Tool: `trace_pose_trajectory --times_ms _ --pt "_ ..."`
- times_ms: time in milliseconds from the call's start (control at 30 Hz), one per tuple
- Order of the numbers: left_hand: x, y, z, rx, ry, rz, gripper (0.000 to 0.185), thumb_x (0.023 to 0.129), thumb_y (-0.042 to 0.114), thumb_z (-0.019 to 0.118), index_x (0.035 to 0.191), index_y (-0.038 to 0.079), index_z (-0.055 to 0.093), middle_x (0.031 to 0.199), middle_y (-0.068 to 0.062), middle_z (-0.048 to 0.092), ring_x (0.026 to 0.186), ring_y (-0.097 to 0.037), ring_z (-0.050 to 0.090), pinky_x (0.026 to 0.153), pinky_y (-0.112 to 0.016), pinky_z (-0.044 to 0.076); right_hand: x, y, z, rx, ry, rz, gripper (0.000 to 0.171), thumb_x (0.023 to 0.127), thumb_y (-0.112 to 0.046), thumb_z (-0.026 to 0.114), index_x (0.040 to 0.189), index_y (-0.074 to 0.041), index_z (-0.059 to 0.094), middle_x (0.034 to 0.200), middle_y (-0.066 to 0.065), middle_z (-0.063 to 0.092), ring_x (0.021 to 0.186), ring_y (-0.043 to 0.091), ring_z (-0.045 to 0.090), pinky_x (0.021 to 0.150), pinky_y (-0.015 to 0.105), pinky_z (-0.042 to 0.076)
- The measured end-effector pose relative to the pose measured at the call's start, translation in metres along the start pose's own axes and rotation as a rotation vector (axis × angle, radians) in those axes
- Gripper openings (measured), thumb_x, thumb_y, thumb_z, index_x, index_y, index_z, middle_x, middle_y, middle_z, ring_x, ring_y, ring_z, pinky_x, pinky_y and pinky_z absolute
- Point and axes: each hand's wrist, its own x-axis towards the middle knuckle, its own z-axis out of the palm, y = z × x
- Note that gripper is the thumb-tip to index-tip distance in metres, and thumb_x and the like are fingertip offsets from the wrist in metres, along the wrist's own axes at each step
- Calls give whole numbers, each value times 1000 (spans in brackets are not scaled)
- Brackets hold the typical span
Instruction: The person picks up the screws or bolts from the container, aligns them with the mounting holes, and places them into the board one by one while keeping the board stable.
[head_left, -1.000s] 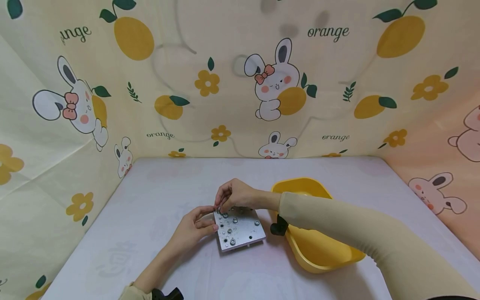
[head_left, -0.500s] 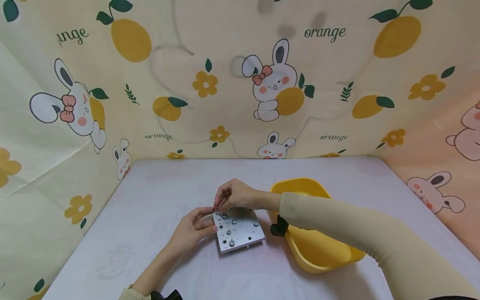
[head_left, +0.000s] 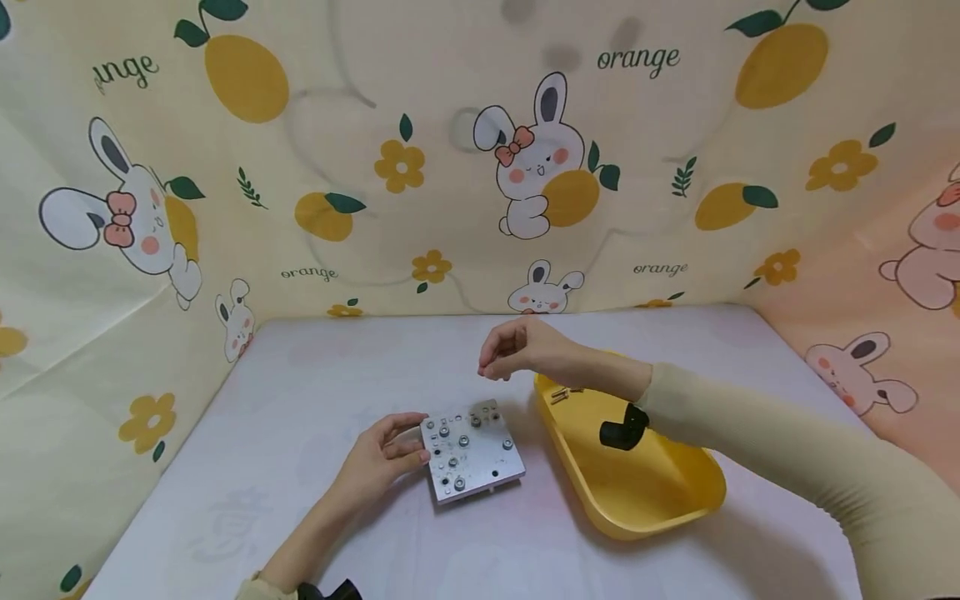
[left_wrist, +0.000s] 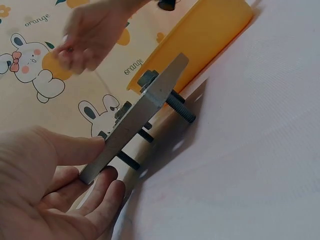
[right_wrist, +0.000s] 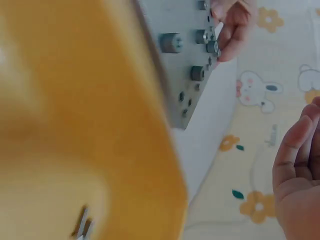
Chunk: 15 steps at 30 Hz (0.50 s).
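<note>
My left hand [head_left: 381, 460] grips the left edge of a square silver metal plate [head_left: 483, 457], thumb above and fingers beneath. Socket-head bolts stand in several of the plate's holes, such as one bolt [head_left: 507, 444] near its right edge. From the left, the wrist view shows the plate tilted, with threaded shanks [left_wrist: 181, 107] sticking out below it. My right hand [head_left: 528, 348] is in the air beyond the plate, beside the far end of the yellow tub. Its fingers are loosely bent, and I see nothing held in the right wrist view.
A yellow plastic tub [head_left: 651, 487] stands right of the plate, under my right forearm. A few small screws [head_left: 560, 395] lie at its far end. The white-covered table [head_left: 360, 358] meets a patterned cloth backdrop [head_left: 450, 200] behind and at both sides.
My right hand has left the plate's far left corner and moved up and right, toward the tub. The left hand keeps its grip on the plate. The head view has shifted slightly.
</note>
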Motion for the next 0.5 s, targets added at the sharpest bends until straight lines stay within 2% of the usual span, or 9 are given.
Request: trace_pose_trajectory --times_ms 167,300,400,500 --pt "-2 0 0 -18 0 -15 56 84 1 76 134 2 53 135 -19 55 108 -29 64 86 -26 53 -33 6 -25 -2 93 11 12 88 -5 72 95 4 68 92 18 68 78 27 60 70 33 54" --pt "-3 1 0 -18 0 -10 56 84 2 77 135 2 53 136 -19 54 109 -29 64 88 -26 52 -52 16 -45 -46 202 72 18 88 -7 74 99 6 66 91 18 67 76 25 59 66 30 53" --pt "-1 1 0 -15 -4 -6 57 84 3 77 135 2 53 137 -19 54 109 -28 64 88 -25 52 -63 25 -54 -84 261 140 23 87 -8 75 102 6 66 97 21 68 82 25 64 73 30 55" --pt "0 0 0 -11 -12 0 57 84 3 77 135 2 53 137 -19 54 110 -28 63 88 -25 52 -73 33 -59 -96 296 173 26 85 -5 76 105 8 67 104 28 67 92 30 67 81 32 56"
